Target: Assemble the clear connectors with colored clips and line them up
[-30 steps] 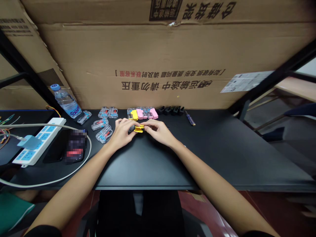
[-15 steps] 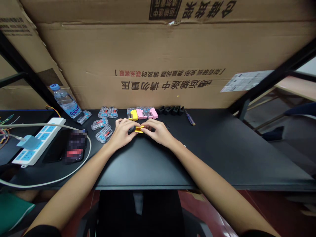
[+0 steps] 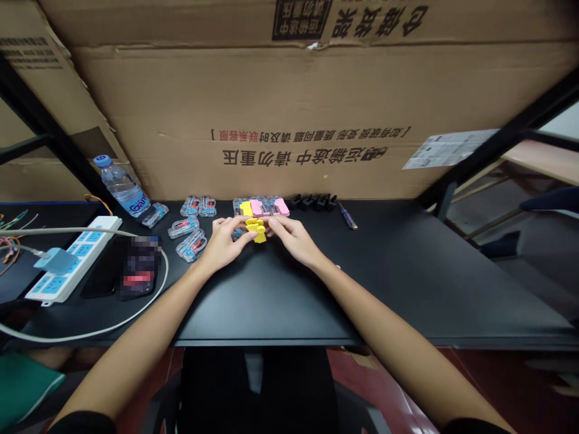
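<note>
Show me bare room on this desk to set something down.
Bare desk: right of the screwdriver, and between the forearms, nearer than the yellow piece. Crowded: left, with bottle, power strip, clear parts; far edge, with pink pieces and black pieces.

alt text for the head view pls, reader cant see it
A person's left hand pinches a yellow plastic part, right hand at its edge, over a black desk. Clear plastic pieces, a bottle and a power strip are left, a screwdriver right.
</note>
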The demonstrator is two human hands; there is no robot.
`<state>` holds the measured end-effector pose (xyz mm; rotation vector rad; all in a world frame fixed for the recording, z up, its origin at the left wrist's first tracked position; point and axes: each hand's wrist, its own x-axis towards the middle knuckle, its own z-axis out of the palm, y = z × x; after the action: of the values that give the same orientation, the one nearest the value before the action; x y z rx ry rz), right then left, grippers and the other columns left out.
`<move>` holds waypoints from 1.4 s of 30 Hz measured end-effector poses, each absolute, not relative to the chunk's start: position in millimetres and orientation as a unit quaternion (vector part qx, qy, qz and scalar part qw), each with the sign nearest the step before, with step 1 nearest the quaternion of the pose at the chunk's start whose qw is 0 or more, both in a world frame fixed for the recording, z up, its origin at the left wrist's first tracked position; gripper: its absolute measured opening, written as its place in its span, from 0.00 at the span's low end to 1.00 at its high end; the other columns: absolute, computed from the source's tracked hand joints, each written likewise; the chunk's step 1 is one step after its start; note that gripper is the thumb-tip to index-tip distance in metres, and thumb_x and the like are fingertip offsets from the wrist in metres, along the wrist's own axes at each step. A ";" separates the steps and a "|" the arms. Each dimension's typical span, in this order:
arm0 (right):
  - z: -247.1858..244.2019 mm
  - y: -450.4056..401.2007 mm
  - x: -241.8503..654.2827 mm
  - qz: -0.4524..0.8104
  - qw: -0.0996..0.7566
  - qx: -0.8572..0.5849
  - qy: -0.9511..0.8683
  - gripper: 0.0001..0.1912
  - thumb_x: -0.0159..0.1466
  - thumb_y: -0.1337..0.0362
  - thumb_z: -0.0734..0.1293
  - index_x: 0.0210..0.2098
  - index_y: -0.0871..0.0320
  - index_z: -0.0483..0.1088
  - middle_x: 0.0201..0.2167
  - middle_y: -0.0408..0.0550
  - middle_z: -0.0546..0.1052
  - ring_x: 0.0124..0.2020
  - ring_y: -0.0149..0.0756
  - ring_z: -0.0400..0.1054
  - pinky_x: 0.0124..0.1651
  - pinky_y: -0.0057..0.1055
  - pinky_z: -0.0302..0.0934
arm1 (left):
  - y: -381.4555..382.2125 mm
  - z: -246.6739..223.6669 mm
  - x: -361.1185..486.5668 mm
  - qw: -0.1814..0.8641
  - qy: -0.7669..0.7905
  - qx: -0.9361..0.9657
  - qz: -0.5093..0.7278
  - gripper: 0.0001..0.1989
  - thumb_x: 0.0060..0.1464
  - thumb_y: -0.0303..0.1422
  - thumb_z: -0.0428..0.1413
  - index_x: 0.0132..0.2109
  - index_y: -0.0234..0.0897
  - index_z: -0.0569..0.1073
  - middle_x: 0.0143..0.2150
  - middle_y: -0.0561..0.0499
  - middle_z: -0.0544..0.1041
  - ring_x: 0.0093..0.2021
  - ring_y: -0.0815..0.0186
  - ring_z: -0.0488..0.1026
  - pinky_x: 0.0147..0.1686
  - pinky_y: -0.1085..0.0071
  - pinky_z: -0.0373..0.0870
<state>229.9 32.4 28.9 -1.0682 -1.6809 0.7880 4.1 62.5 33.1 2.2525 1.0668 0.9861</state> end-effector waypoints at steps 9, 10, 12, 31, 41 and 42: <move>24.7 36.1 232.6 0.308 0.460 -0.493 -0.671 0.20 0.70 0.51 0.71 0.54 0.56 0.81 0.42 0.51 0.85 0.38 0.42 0.78 0.44 0.40 0.74 | 64.4 43.4 -8.0 0.135 0.401 0.851 0.311 0.15 0.75 0.41 0.52 0.59 0.45 0.79 0.54 0.48 0.85 0.54 0.54 0.76 0.63 0.52 0.57; 24.8 36.9 235.1 0.287 0.446 -0.509 -0.678 0.19 0.71 0.52 0.70 0.53 0.57 0.81 0.39 0.50 0.85 0.35 0.41 0.77 0.41 0.39 0.73 | 65.7 44.0 -10.6 0.117 0.409 0.854 0.301 0.15 0.75 0.39 0.52 0.59 0.45 0.80 0.54 0.48 0.85 0.54 0.54 0.75 0.63 0.51 0.57; 24.8 37.8 239.7 0.256 0.411 -0.527 -0.699 0.17 0.71 0.54 0.69 0.51 0.58 0.82 0.36 0.49 0.84 0.32 0.39 0.75 0.39 0.38 0.71 | 69.1 43.2 -15.2 0.088 0.426 0.856 0.277 0.13 0.74 0.37 0.53 0.56 0.43 0.81 0.52 0.46 0.84 0.55 0.52 0.74 0.62 0.50 0.58; 10.2 40.6 244.9 0.141 0.319 -0.493 -0.797 0.20 0.71 0.59 0.72 0.61 0.54 0.77 0.57 0.59 0.82 0.59 0.55 0.76 0.64 0.56 0.69 | 73.8 34.7 -20.1 0.161 0.330 0.908 0.203 0.18 0.68 0.39 0.61 0.62 0.45 0.77 0.57 0.46 0.78 0.58 0.52 0.74 0.62 0.54 0.71; 16.9 43.8 236.9 0.323 0.458 -0.509 -0.653 0.20 0.75 0.54 0.64 0.63 0.55 0.72 0.49 0.53 0.82 0.35 0.38 0.77 0.46 0.41 0.76 | 83.5 24.9 -11.3 0.308 0.381 0.802 0.342 0.19 0.74 0.40 0.51 0.63 0.38 0.76 0.54 0.42 0.84 0.51 0.55 0.81 0.55 0.58 0.76; 17.2 44.2 235.5 0.364 0.466 -0.512 -0.623 0.20 0.75 0.53 0.64 0.62 0.55 0.72 0.43 0.51 0.81 0.31 0.36 0.75 0.41 0.39 0.75 | 85.3 22.8 -10.1 0.343 0.392 0.776 0.355 0.19 0.73 0.41 0.52 0.63 0.38 0.76 0.54 0.43 0.84 0.50 0.55 0.81 0.50 0.59 0.77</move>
<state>235.5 44.2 17.2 -1.2568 -1.5303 0.8935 -10.1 85.3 22.8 2.0175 1.0185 0.9234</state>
